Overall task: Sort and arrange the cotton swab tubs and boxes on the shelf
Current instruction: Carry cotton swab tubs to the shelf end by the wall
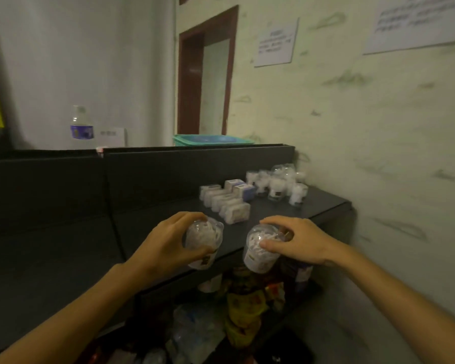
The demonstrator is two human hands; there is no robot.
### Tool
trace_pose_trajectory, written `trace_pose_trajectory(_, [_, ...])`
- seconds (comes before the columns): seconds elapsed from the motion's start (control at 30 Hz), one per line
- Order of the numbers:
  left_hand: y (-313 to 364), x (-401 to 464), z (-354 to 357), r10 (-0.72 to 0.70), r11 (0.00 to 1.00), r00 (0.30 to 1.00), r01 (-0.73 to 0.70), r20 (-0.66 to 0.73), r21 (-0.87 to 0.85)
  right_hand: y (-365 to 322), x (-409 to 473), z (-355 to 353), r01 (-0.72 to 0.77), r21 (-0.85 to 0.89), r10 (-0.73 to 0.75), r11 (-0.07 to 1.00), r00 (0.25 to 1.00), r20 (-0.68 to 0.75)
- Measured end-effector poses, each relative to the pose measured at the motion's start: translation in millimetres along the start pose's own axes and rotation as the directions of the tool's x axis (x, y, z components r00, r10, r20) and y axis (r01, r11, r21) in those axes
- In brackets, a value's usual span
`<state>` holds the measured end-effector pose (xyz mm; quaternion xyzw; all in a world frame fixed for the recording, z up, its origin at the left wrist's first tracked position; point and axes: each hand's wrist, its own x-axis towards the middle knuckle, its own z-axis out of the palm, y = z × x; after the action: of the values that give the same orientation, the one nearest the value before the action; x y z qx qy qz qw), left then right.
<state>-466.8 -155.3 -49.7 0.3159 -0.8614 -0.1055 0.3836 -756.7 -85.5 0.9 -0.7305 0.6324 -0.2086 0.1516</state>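
My left hand (166, 243) grips a clear round cotton swab tub (205, 239) above the front edge of the dark shelf (323, 203). My right hand (297, 241) grips a second clear swab tub (259, 248) just right of it, also over the shelf's front edge. Further back on the shelf, a row of clear rectangular swab boxes (226, 204) runs diagonally. Two white and blue cartons (241, 189) stand behind them. A cluster of several round swab tubs (281, 182) fills the far right corner by the wall.
The patterned wall (378, 153) bounds the shelf on the right. A dark back panel (168, 174) rises behind it, with a water bottle (81, 126) and a green basin (213, 140) beyond. Colourful packets (244, 308) crowd the lower shelf under my hands.
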Motion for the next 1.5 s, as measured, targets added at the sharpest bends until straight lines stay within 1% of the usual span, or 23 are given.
trace_pose_trajectory(0.13, [8.8, 48.5, 41.9, 0.034, 0.998, 0.998, -0.032, 0.049, -0.049, 47.5, -4.4, -29.3, -0.094, -0.009, 0.093, 0.996, 0.994, -0.063])
trace_pose_trajectory(0.27, [10.0, 94.4, 83.9, 0.098, 0.993, 0.994, -0.094, 0.056, -0.07, 97.2, 6.7, -57.3, -0.13, -0.009, 0.128, 0.991, 0.983, -0.134])
trace_pose_trajectory(0.4, [4.5, 143.4, 122.8, 0.146, 0.988, 0.988, -0.143, 0.052, -0.054, 142.6, 36.4, -80.0, -0.128, -0.019, 0.122, 0.992, 0.973, -0.195])
trace_pose_trajectory(0.5, [-2.6, 188.4, 146.3, 0.162, 0.986, 0.986, -0.16, 0.038, -0.05, 171.1, 67.5, -96.1, -0.123, -0.016, 0.117, 0.992, 0.973, -0.197])
trace_pose_trajectory(0.6, [-7.9, 237.6, 167.9, 0.138, 0.988, 0.99, -0.138, -0.002, -0.076, 200.4, 102.0, -116.5, -0.112, -0.036, 0.103, 0.993, 0.977, -0.186])
trace_pose_trajectory(0.73, [-10.8, 290.9, 188.5, 0.117, 0.986, 0.991, -0.124, -0.067, -0.113, 230.0, 132.9, -138.5, -0.11, -0.02, 0.102, 0.994, 0.968, -0.228])
trace_pose_trajectory(0.83, [-15.3, 321.5, 209.0, 0.131, 0.986, 0.989, -0.137, -0.064, -0.099, 254.5, 145.2, -149.3, -0.111, -0.006, 0.106, 0.994, 0.965, -0.24])
trace_pose_trajectory(0.97, [-12.0, 352.8, 227.0, 0.146, 0.987, 0.989, -0.148, -0.034, -0.066, 285.5, 155.3, -168.2, -0.123, -0.035, 0.11, 0.992, 0.962, -0.251])
trace_pose_trajectory(1.07, [-7.6, 377.4, 232.3, 0.151, 0.986, 0.985, -0.157, -0.087, -0.064, 309.6, 171.4, -186.0, -0.114, -0.05, 0.095, 0.992, 0.951, -0.293])
trace_pose_trajectory(1.13, [-6.6, 390.7, 237.5, 0.153, 0.986, 0.981, -0.159, -0.117, -0.049, 323.7, 185.3, -194.7, -0.102, -0.057, 0.081, 0.993, 0.954, -0.289])
trace_pose_trajectory(1.2, [-5.8, 402.9, 246.0, 0.139, 0.989, 0.984, -0.144, -0.111, -0.037, 336.6, 200.9, -201.1, -0.079, -0.064, 0.06, 0.995, 0.963, -0.262])
trace_pose_trajectory(1.3, [-4.2, 421.9, 260.0, 0.098, 0.995, 0.989, -0.099, -0.107, -0.006, 357.1, 226.9, -205.9, -0.018, -0.06, 0.004, 0.998, 0.975, -0.222])
trace_pose_trajectory(1.43, [-2.9, 447.2, 281.0, 0.029, 0.999, 0.985, -0.026, -0.172, 0.023, 391.1, 267.0, -215.0, 0.061, -0.08, -0.073, 0.995, 0.985, -0.154])
trace_pose_trajectory(1.5, [-2.9, 460.7, 293.4, -0.02, 1.0, 0.982, 0.022, -0.187, 0.009, 408.2, 284.6, -222.9, 0.097, -0.082, -0.107, 0.992, 0.986, -0.128])
